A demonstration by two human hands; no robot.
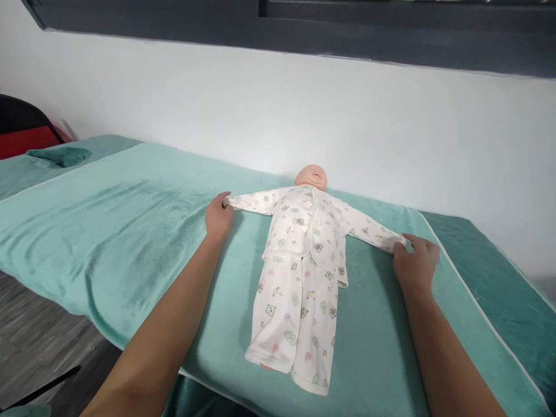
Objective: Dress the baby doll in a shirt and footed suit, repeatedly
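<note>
A baby doll (311, 175) lies on its back on the green bed cover, its head toward the wall. It wears a white printed long-sleeved top (295, 223) and matching trousers (282, 313). My left hand (219, 215) pinches the end of the sleeve on the left and holds it stretched outward. On the other side, my right hand (417, 260) grips the opposite cuff, with that sleeve drawn out straight too. The doll's hands are not visible. Both trouser legs point toward me, and a bit of pink shows at the left leg opening.
The light green cover (130, 231) spreads over the bed, with darker green cloth (490, 272) at the right. A folded dark green cloth (61, 155) and a red and black object (26, 136) are at the far left. A white wall (217, 104) stands behind.
</note>
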